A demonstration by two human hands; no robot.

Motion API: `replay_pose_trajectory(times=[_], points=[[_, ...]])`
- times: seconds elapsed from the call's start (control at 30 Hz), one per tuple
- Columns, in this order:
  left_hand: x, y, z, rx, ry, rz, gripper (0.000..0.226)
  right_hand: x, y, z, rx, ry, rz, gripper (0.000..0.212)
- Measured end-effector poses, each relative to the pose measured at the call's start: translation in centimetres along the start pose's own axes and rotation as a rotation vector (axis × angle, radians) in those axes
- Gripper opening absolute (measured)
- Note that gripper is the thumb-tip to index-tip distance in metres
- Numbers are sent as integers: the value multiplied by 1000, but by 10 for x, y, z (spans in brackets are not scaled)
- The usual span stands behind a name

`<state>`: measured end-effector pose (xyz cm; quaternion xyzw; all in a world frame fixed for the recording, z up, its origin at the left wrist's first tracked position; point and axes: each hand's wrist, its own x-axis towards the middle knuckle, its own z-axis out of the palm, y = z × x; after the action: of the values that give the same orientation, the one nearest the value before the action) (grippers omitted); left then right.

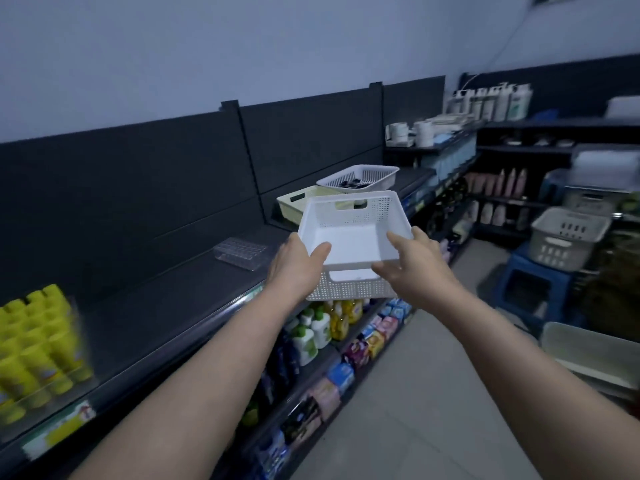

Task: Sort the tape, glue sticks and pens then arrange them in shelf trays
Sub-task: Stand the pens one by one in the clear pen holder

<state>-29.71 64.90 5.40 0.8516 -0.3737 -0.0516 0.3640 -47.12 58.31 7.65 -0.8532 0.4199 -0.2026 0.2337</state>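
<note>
I hold an empty white perforated tray in the air, tilted toward me, just off the front edge of the dark top shelf. My left hand grips its near left corner, thumb inside the rim. My right hand grips the near right side. Behind it on the shelf sit a pale yellow tray and a white slotted basket with dark items inside. Yellow glue sticks stand in a clear holder at the far left of the shelf.
A clear plastic box lies on the shelf left of the tray. Lower shelves hold bottles and soap packs. A grey basket rests on a blue stool at right. The tiled floor aisle runs ahead.
</note>
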Motion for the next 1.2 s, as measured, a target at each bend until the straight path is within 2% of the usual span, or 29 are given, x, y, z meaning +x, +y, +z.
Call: replay_pose_trajectory(times=[0.17,0.33,0.57,0.93,1.2], points=[[43,37,65,7,-26,39,57,51,55,-17,-23,14,56,53],[121,56,115,-22,24,38,59,136,90,-23,-43,7,2,50],[211,85,132,47,127,-93,57,259,104,-32,-11,-74,-92,51],[296,84,129,153,378,-365,49,415,97,-6,72,-273,-429,50],[351,85,144,190,443,-557,48,513,96,19,111,-446,-562,56]])
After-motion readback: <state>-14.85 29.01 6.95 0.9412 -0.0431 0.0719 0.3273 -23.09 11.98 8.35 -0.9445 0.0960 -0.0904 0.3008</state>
